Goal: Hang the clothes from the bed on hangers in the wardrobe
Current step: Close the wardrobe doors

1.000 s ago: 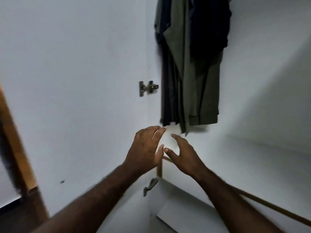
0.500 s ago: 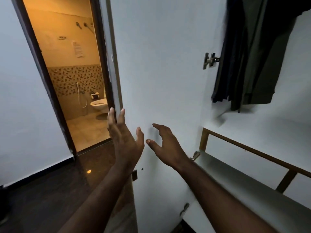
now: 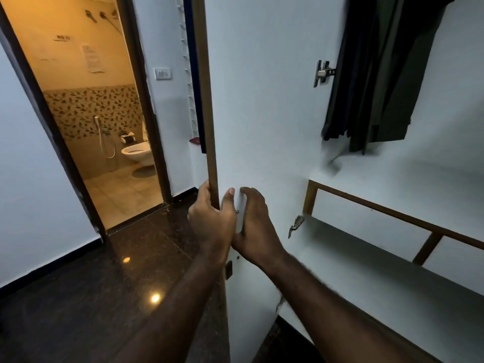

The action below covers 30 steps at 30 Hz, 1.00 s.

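both hands on the wardrobe door, clothes hanging inside

the left hand [image 3: 209,216] grasps the free edge of the wardrobe door [image 3: 262,113], fingers round the wooden lipping and thumb on the white inner face, a hold that suits swinging the panel. the right hand [image 3: 252,226] grasps nothing; its bent fingers rest on that same inner face, touching the left hand, probably to steady or push the panel. the step in hand looks like moving the door, but whether wider or shut cannot be told.

the dark hung clothes [image 3: 379,74] sit in the upper right of the wardrobe, their hems well above the white shelf [image 3: 392,271]. their hangers are cut off at the top of the view. the bed is not in view, so what remains to hang cannot be judged.

an upper hinge [image 3: 324,73] sits just beside the clothes, and a lower hinge [image 3: 296,225] is near the shelf's front corner. left of the door a lit bathroom doorway [image 3: 86,200] shows a toilet [image 3: 137,153]; a light switch [image 3: 163,73] is on the wall between, above a dark glossy floor [image 3: 78,297]. the open door partly screens that wall, and the clothes nearest the hinge side could catch if the panel closes
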Tool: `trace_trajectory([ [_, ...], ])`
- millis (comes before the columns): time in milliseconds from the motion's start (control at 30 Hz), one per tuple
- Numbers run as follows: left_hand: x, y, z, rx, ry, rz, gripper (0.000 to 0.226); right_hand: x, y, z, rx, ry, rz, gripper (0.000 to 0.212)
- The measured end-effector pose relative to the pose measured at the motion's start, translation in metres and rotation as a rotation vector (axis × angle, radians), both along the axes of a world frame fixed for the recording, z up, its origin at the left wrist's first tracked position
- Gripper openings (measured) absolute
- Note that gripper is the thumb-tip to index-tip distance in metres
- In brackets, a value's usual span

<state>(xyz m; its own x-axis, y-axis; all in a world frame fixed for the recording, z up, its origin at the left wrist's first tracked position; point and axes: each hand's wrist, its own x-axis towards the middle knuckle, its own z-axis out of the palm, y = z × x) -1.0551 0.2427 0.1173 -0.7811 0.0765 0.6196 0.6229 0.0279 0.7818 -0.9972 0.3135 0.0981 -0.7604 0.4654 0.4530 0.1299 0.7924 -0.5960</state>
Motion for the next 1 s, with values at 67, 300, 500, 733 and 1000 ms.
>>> trace_trajectory([
  [67, 0.023, 0.004, -0.006, 0.046, 0.054, -0.05, 0.035, 0.013, -0.003, -0.014, -0.038, 0.069, -0.069, 0.091],
  [300, 0.102, 0.034, -0.03, 0.082, 0.233, -0.443, 0.039, 0.101, 0.008, -0.027, -0.35, 0.465, -0.186, 0.026],
  [500, 0.137, 0.097, -0.047, -0.116, 0.215, -0.7, 0.056, 0.182, 0.052, -0.023, -0.341, 0.521, -0.467, 0.023],
  [733, 0.185, 0.197, -0.047, -0.42, 0.274, -0.802, 0.058, 0.243, 0.161, -0.014, -0.451, 0.438, -0.694, 0.031],
  [1000, 0.195, 0.282, -0.043, -0.626, 0.578, -0.599, 0.062, 0.263, 0.257, -0.008, -0.446, 0.276, -0.681, 0.03],
])
